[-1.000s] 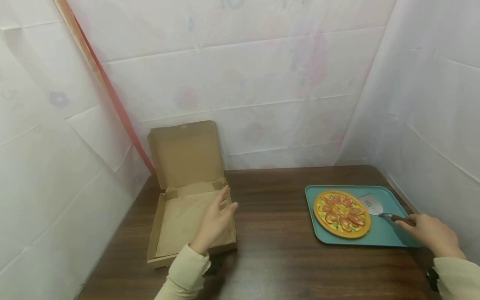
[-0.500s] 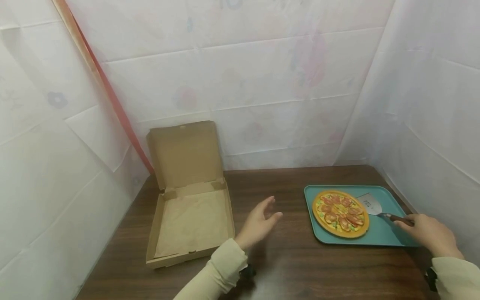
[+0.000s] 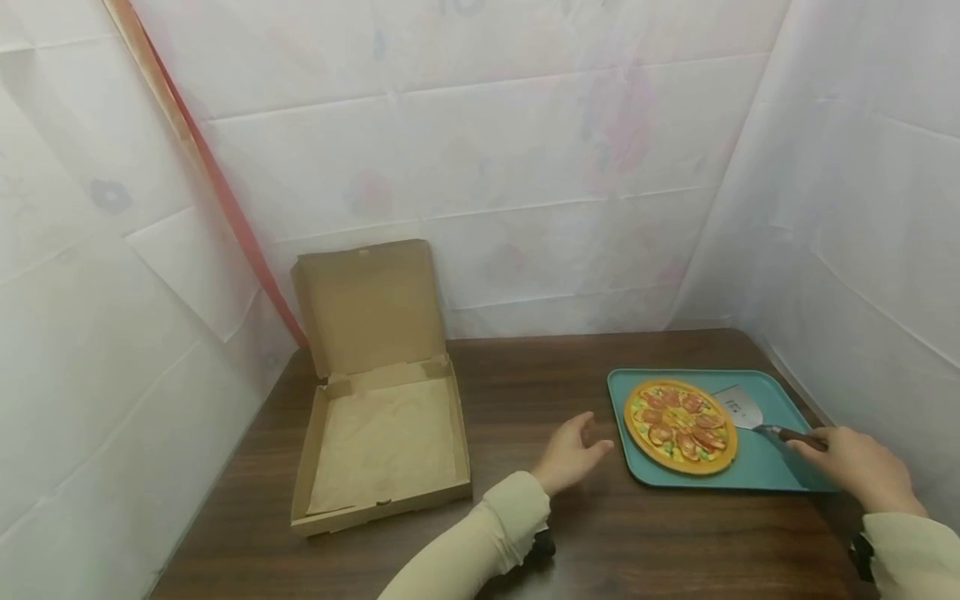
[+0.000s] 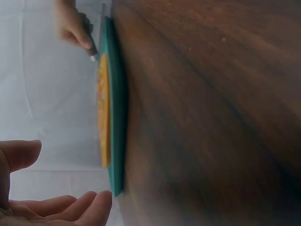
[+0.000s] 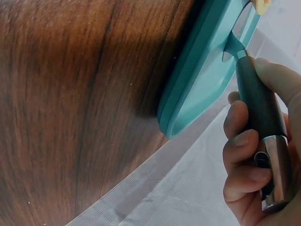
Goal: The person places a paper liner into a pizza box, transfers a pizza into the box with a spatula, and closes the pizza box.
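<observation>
On a teal tray [image 3: 780, 467] lies a round pizza [image 3: 681, 427] with a yellow crust and reddish toppings. My right hand [image 3: 862, 467] grips the dark wooden handle of a pizza server [image 3: 742, 408], fingers curled round it in the right wrist view. The server's flat metal blade is at the pizza's right edge, its tip hidden by the pizza. My left hand [image 3: 573, 454] holds nothing and hovers just left of the tray, thumb and fingers spread apart. In the left wrist view, the pizza [image 4: 103, 113] and tray edge [image 4: 117, 141] appear beyond its fingertips.
An open cardboard pizza box [image 3: 378, 500] lined with brown paper stands on the left of the dark wooden table [image 3: 525, 392]. Its lid [image 3: 371, 312] is raised toward the back. White patterned sheets [image 3: 525, 167] hang round the table's back and sides.
My left hand has moved right, from over the pizza box to beside the tray. The right hand, server and pizza look the same.
</observation>
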The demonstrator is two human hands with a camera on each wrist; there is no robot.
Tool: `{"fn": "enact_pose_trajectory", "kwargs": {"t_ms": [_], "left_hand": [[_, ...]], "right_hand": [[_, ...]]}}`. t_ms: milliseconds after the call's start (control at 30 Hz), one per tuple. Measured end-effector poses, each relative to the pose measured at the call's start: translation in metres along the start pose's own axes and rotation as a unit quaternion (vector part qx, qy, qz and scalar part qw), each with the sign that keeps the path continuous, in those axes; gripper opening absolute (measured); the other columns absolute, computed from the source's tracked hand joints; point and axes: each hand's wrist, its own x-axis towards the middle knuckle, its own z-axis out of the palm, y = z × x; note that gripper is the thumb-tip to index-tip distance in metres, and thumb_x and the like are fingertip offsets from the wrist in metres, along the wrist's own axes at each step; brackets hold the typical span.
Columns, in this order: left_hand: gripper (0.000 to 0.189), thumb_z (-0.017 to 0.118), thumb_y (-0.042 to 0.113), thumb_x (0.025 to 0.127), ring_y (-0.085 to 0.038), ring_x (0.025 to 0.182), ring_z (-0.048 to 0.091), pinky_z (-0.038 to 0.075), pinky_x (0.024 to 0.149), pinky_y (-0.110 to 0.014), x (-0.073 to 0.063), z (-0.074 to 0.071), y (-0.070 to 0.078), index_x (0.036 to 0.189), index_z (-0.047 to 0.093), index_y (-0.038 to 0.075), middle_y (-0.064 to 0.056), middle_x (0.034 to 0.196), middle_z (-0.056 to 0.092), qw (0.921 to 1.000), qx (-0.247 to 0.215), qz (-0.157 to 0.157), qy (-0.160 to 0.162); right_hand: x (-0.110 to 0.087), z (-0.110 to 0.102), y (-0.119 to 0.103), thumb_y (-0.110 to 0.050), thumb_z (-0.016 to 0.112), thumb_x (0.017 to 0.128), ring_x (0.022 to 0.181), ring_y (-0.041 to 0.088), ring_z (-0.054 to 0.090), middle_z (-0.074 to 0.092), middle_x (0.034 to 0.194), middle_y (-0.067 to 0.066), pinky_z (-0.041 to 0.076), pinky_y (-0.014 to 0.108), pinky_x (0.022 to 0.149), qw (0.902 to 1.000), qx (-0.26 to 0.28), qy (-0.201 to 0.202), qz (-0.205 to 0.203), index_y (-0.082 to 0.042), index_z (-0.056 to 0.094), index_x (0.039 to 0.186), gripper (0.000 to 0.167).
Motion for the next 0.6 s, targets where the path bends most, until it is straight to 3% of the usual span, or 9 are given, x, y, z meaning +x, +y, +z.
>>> {"fn": "enact_pose_trajectory", "kwargs": {"t_ms": [467,600], "left_hand": [[0.061,0.064,0.027,0.094,-0.030,0.122,0.059,0.053,0.096,-0.039,0.019,0.030,0.008,0.144,0.043,0.000,-0.017,0.137,0.056,0.9980,0.030,-0.055,-0.004],[0.052,0.066,0.026,0.092,-0.024,0.110,0.063,0.055,0.087,-0.033,0.022,0.037,0.008,0.136,0.052,0.001,-0.013,0.123,0.062,0.9966,0.053,-0.062,-0.003]], "right_hand": [[0.000,0.000,0.001,-0.070,0.054,0.086,0.077,0.037,0.065,0.066,0.099,0.033,0.051,0.049,0.057,1.0000,0.001,0.000,0.002,0.013,0.063,0.113,0.088],[0.000,0.000,0.001,-0.070,0.055,0.086,0.079,0.039,0.065,0.067,0.099,0.032,0.051,0.049,0.058,1.0000,0.002,-0.004,0.005,0.013,0.064,0.112,0.088]]}}
